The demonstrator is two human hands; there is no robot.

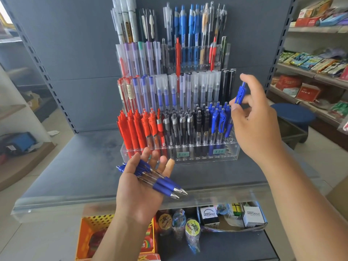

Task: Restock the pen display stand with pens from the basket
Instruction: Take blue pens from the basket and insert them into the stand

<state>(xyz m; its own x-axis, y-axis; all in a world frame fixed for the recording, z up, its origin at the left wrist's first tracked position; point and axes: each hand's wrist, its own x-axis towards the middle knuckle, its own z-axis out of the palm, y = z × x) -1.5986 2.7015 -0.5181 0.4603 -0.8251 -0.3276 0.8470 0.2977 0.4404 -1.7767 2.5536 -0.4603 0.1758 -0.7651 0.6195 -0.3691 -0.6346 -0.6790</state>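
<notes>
As right hand [258, 117] pinches, blue pen [240, 95], clipped

Shop: stocked shelves [312, 29], price-tagged pen stand [232, 153]

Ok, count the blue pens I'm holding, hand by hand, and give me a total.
Left hand: 3 blue pens showing, lying across the open palm; they overlap, so another could be hidden.
Right hand: 1 blue pen, pinched in the fingertips.
Total: 4 in view.
</notes>
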